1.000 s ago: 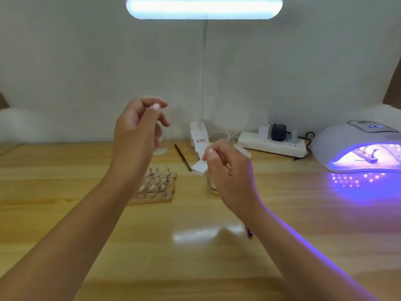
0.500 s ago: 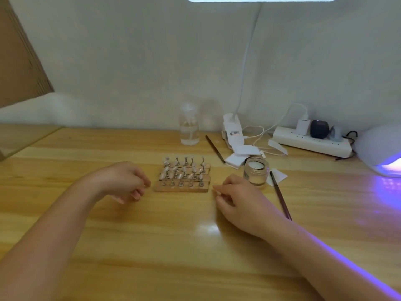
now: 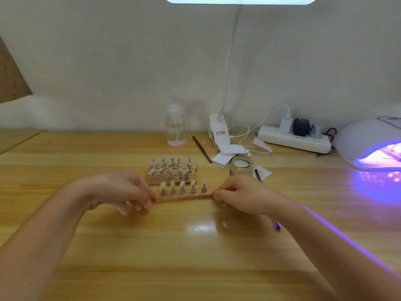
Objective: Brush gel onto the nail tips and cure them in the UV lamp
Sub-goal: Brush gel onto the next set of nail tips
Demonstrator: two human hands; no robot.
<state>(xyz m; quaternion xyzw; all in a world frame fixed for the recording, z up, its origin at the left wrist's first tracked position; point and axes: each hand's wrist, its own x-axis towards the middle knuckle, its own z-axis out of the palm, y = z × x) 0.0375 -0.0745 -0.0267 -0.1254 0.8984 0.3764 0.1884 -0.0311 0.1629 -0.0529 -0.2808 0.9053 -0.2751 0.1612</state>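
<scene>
A wooden strip (image 3: pixel 184 197) carrying several nail tips on metal stands lies nearest me on the table. My left hand (image 3: pixel 121 190) pinches its left end and my right hand (image 3: pixel 240 195) pinches its right end. Two more strips of nail tips (image 3: pixel 171 170) sit just behind it. A small glass jar of gel (image 3: pixel 241 166) stands to the right of the strips. One brush (image 3: pixel 201 148) lies behind the strips; another brush (image 3: pixel 258 175) is partly hidden under my right forearm. The white UV lamp (image 3: pixel 368 142) glows purple at the far right.
A clear pump bottle (image 3: pixel 175 127) stands near the wall. The desk lamp's clip base (image 3: pixel 219 132), white pads (image 3: pixel 227 152), a cable and a power strip (image 3: pixel 293 139) crowd the back right. The wooden table (image 3: pixel 86 153) runs to the wall.
My hands came down from mid-air to the table, then closed on the two ends of the front strip, which now sits apart from the other two strips. The view also shifted left.
</scene>
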